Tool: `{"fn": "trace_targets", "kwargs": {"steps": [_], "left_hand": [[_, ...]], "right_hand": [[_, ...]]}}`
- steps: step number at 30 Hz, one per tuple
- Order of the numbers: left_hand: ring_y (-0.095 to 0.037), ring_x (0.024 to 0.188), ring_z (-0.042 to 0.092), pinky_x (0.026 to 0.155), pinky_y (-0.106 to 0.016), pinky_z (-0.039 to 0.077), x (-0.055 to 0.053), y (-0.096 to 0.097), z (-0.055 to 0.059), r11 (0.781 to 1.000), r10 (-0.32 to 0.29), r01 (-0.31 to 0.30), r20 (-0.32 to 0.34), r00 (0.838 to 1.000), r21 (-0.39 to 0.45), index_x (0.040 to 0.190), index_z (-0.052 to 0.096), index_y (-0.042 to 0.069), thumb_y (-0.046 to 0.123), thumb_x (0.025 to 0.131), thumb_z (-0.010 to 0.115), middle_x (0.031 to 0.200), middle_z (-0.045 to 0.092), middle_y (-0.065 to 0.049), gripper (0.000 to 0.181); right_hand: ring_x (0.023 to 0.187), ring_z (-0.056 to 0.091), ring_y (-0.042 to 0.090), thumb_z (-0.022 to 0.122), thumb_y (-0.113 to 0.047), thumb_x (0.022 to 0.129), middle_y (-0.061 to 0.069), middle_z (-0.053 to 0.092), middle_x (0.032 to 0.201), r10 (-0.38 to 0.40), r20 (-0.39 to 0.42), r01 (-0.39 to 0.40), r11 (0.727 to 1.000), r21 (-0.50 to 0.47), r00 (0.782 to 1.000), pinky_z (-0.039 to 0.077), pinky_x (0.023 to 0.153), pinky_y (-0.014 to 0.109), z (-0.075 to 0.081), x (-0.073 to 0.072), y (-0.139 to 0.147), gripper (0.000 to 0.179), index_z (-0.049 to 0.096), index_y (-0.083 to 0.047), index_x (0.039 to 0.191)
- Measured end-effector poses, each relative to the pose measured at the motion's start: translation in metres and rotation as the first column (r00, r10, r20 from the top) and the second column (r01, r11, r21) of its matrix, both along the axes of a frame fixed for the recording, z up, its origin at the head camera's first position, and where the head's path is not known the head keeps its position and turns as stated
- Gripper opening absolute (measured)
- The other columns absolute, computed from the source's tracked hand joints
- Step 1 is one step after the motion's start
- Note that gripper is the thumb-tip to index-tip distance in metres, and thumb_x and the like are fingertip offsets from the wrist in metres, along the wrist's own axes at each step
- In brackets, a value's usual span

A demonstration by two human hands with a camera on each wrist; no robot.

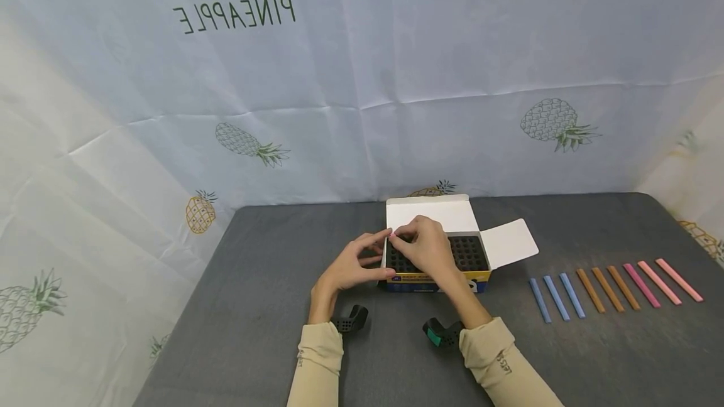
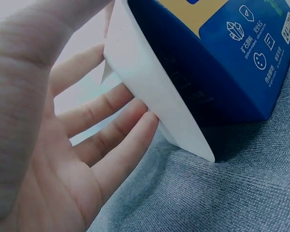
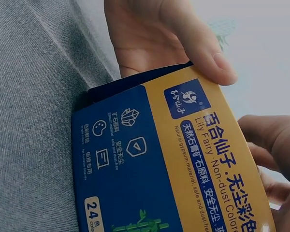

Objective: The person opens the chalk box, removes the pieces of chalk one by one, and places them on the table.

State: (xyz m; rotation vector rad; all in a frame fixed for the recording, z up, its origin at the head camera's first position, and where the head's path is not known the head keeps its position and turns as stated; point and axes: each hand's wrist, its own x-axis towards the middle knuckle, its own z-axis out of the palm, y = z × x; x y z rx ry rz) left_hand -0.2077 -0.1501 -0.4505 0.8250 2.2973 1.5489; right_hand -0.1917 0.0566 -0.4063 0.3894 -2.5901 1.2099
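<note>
A blue and yellow chalk box (image 1: 438,281) stands with its lid raised, showing a black insert (image 1: 469,253) with rows of round holes. Over the insert's back left corner, my right hand (image 1: 425,245) pinches a small pink chalk stick (image 1: 393,235) between thumb and fingertips; most of the stick is hidden. My left hand (image 1: 357,264) steadies the box's left end. Its thumb (image 3: 217,67) rests at the front corner, and its spread fingers (image 2: 128,145) touch the white side flap (image 2: 150,92). The left index fingertip reaches close to the pink chalk.
Right of the box lie three blue chalks (image 1: 557,297), three brown chalks (image 1: 608,289), a magenta chalk (image 1: 641,285) and two light pink chalks (image 1: 679,280) in a row. A white flap (image 1: 509,245) sticks out rightward. Behind the grey table (image 1: 271,281) hangs a pineapple-print curtain (image 1: 367,156).
</note>
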Motion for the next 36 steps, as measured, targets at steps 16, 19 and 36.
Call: {"fn": "trace_targets", "kwargs": {"steps": [16, 19, 36], "left_hand": [[-0.028, 0.122, 0.056, 0.111, -0.041, 0.055, 0.001, 0.000, 0.000, 1.000, 0.011, -0.011, 0.002, 1.000, -0.003, 0.159, 0.039, 0.019, 0.035, 0.090, 0.081, 0.136, 0.054, -0.014, 0.083], [-0.029, 0.124, 0.056, 0.111, -0.042, 0.056, 0.001, 0.000, 0.000, 1.000, 0.013, -0.013, 0.005, 1.000, -0.009, 0.159, 0.039, 0.017, 0.037, 0.090, 0.081, 0.138, 0.053, -0.015, 0.083], [-0.027, 0.121, 0.055, 0.112, -0.040, 0.055, 0.001, 0.001, 0.001, 1.000, 0.004, -0.004, -0.007, 1.000, -0.001, 0.159, 0.041, 0.021, 0.030, 0.090, 0.080, 0.130, 0.055, -0.015, 0.079]], "right_hand": [[0.060, 0.052, 0.013, 0.081, -0.020, 0.089, 0.010, 0.062, 0.079, -0.027, -0.064, 0.021, 0.996, -0.085, 0.998, 0.042, 0.052, 0.021, -0.004, -0.004, -0.004, 0.019, 0.083, -0.005, 0.102], [0.059, 0.050, 0.013, 0.083, -0.019, 0.087, 0.011, 0.062, 0.079, -0.027, -0.072, 0.023, 0.998, -0.056, 0.997, 0.039, 0.050, 0.020, -0.004, -0.005, -0.004, 0.023, 0.082, -0.002, 0.103], [0.060, 0.051, 0.011, 0.083, -0.017, 0.087, 0.011, 0.063, 0.080, -0.007, -0.126, -0.013, 0.988, -0.151, 0.992, 0.045, 0.054, 0.020, 0.010, 0.001, 0.002, 0.018, 0.083, -0.004, 0.099]]}}
